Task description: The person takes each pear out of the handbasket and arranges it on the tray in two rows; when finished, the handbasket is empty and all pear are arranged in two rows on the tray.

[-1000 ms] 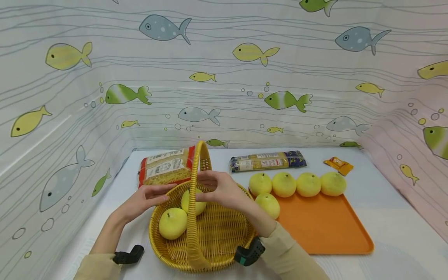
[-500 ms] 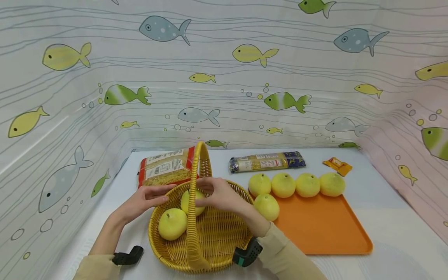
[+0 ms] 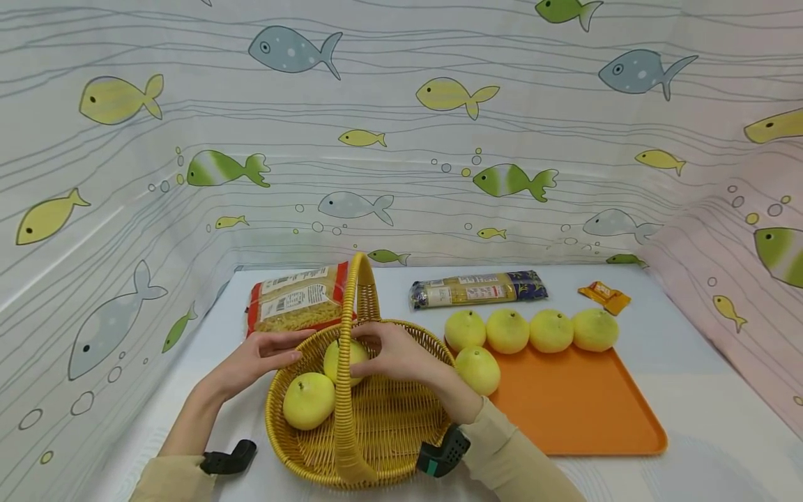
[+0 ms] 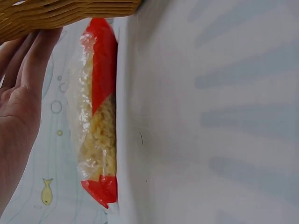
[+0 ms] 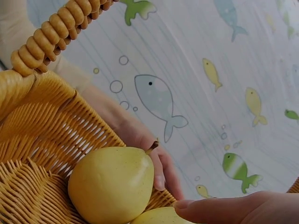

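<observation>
A yellow wicker basket (image 3: 389,425) with a tall arched handle stands upright on the table. Two yellow pears lie in its left half: a front pear (image 3: 309,401) and a rear pear (image 3: 355,354) partly hidden by the handle. My right hand (image 3: 401,354) reaches into the basket and holds the rear pear between thumb and fingers; the right wrist view shows the thumb (image 5: 224,207) against it. Along the basket's left rear rim, my left hand (image 3: 247,366) rests with its fingers extended. In the left wrist view, those fingertips are hidden behind the wicker rim (image 4: 70,11).
An orange tray (image 3: 577,411) stands at right with several pears (image 3: 552,330) along its rear and left edges. Behind the basket lies a red-ended pasta bag (image 3: 301,300). A long pasta packet (image 3: 479,289) and small orange wrapped snacks (image 3: 605,296) lie toward the back.
My right hand has lowered slightly into the basket and drawn a little toward me, staying at the rear pear. The left hand and the basket have stayed in place.
</observation>
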`<act>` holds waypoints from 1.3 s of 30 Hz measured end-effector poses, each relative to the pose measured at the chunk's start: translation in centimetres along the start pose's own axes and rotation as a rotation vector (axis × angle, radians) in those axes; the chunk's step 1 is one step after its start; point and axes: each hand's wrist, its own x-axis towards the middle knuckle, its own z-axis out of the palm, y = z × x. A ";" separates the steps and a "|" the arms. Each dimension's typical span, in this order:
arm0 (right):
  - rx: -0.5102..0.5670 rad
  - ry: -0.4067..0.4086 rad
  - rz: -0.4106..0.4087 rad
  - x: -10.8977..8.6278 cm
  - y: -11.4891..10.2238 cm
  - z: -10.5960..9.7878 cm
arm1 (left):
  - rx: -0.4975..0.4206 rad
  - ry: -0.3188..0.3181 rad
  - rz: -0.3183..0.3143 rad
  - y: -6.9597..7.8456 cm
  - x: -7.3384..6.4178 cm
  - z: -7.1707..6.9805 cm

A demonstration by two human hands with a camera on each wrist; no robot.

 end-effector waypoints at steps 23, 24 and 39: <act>-0.178 -0.107 0.051 -0.1 0.2 0.2 | 0.006 0.007 -0.021 -0.1 0.2 0.1; -0.180 -0.113 0.051 -0.1 0.2 0.2 | 0.005 0.007 -0.022 -0.1 0.2 0.1; -0.212 -0.097 0.047 -0.2 0.6 0.3 | 0.011 0.008 0.003 -0.3 0.2 0.1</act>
